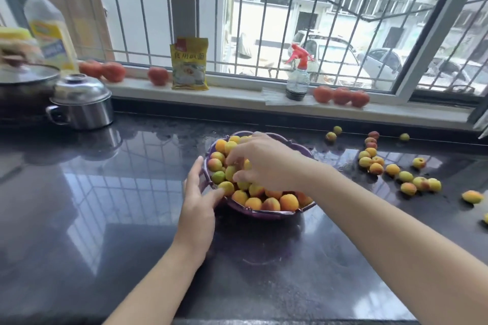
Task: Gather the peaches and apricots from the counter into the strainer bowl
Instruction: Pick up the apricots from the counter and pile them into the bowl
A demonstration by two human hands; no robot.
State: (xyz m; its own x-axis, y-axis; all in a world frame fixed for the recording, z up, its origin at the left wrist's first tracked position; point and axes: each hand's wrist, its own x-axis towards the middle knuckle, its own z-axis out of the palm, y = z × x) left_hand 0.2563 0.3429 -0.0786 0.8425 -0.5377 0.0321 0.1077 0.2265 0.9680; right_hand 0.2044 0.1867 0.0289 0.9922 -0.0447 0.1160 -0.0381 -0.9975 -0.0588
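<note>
A purple strainer bowl point(266, 215) stands mid-counter, heaped with yellow-orange apricots and peaches point(289, 202). My left hand point(196, 200) lies against the bowl's left rim, fingers fairly straight, fingertips touching a yellow fruit point(226, 187) at the edge. My right hand point(266, 163) hovers over the pile with fingers curved down onto the fruit. A yellow apricot shows under those fingers, and whether it is gripped is unclear. Several loose fruits point(376, 168) lie scattered on the dark counter to the right of the bowl.
A lidded steel pot point(81, 103) and a pan stand at the back left beside an oil bottle point(50, 31). On the windowsill are tomatoes point(342, 95), a yellow packet point(189, 63) and a spray bottle point(298, 79). The glossy counter point(118, 192) runs to the front edge.
</note>
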